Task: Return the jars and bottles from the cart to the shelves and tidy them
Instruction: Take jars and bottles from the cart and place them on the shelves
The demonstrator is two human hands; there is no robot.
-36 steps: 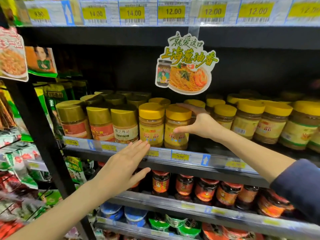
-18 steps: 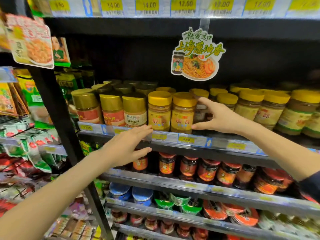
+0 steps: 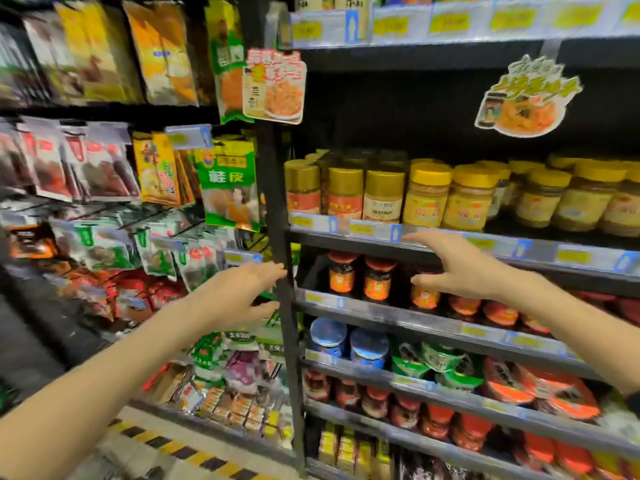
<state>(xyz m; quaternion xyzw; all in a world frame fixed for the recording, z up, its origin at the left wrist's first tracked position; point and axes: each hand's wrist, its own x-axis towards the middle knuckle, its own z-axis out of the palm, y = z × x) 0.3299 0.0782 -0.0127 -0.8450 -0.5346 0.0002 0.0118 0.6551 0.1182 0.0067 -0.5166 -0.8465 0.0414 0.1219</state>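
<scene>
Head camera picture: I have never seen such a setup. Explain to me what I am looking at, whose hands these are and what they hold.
There is no machine here. A person wears one wide-angle camera on the head, so you look forward and down over their own bare arms at shop shelves. The picture is somewhat blurred.

The left hand reaches out beside the black upright post. The right hand is spread in front of the shelf's price rail. Both are open and hold nothing.

On that shelf stand gold-lidded jars and yellow-lidded jars. One shelf down are red-lidded jars. To the left, hanging packets fill a rack. No cart shows in this view.
</scene>
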